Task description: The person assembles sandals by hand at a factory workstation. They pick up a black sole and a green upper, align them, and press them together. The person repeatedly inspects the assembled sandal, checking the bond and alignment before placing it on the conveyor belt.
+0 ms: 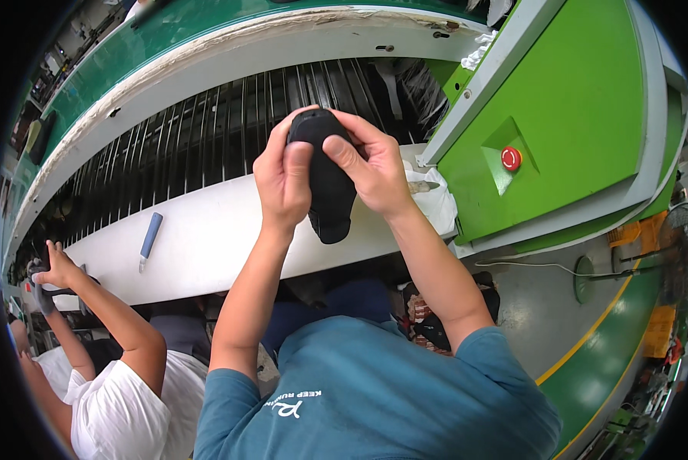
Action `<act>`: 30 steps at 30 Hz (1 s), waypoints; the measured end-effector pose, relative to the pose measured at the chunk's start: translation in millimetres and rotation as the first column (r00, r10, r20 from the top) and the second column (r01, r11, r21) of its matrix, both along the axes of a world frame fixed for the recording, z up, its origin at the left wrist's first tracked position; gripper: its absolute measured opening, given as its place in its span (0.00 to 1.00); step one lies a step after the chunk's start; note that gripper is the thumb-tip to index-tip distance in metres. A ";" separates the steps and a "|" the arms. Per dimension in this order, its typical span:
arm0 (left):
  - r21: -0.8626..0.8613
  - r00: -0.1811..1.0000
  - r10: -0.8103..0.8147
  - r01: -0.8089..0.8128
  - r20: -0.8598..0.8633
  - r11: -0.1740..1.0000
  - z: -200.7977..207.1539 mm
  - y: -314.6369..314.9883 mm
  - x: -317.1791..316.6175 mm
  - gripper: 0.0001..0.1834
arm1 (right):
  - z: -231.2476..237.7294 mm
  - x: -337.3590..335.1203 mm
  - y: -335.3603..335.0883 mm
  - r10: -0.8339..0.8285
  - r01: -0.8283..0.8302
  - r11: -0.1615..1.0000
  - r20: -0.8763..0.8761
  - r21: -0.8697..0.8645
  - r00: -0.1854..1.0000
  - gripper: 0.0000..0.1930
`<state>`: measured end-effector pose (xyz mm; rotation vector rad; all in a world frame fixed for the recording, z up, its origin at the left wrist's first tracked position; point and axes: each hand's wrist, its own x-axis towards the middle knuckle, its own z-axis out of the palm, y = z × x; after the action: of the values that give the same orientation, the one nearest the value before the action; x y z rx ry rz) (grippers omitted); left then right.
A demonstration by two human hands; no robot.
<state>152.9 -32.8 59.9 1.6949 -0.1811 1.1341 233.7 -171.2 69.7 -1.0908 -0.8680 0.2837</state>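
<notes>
a: what do i have in hand here?

b: a black shoe (325,180), held up over the front edge of the white ledge (206,238). my left hand (283,180) is closed around its left side, thumb on top; my right hand (371,165) is closed on the right side, thumb pressing the upper.

a: and around it?

b: a blue-handled tool (149,239) lies on the ledge, well apart to the left. a white cloth (436,195) sits at the ledge's right end, beside the green machine housing (558,115) with its red button (511,159). a co-worker's hand (57,268) touches the ledge's far left end.
</notes>
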 end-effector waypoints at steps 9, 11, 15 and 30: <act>-0.168 0.946 -0.164 0.120 -0.280 0.978 -78.3 4.9 0.8 0.52 | -27.7 17.5 18.5 -0.078 0.079 0.997 -0.085 0.005 0.993 0.23; -0.137 0.924 -0.165 0.124 -0.346 0.983 -92.2 1.1 -6.3 0.56 | -26.5 15.3 19.8 -0.063 0.069 0.997 -0.155 0.034 0.986 0.23; -0.246 0.886 -0.197 0.098 -0.419 0.964 -90.7 -9.0 -13.0 0.59 | -37.4 29.2 13.9 -0.053 0.066 0.997 -0.252 0.040 0.966 0.25; -0.568 0.979 -0.194 0.122 -0.068 0.814 -67.7 -1.5 -103.6 0.55 | -50.5 -10.7 -6.3 0.103 -0.115 0.985 -0.100 -0.130 0.990 0.35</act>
<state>49.3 -34.3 -7.8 1.1859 0.0880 0.8429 223.0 -177.6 19.2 -1.1478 -0.8356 0.4873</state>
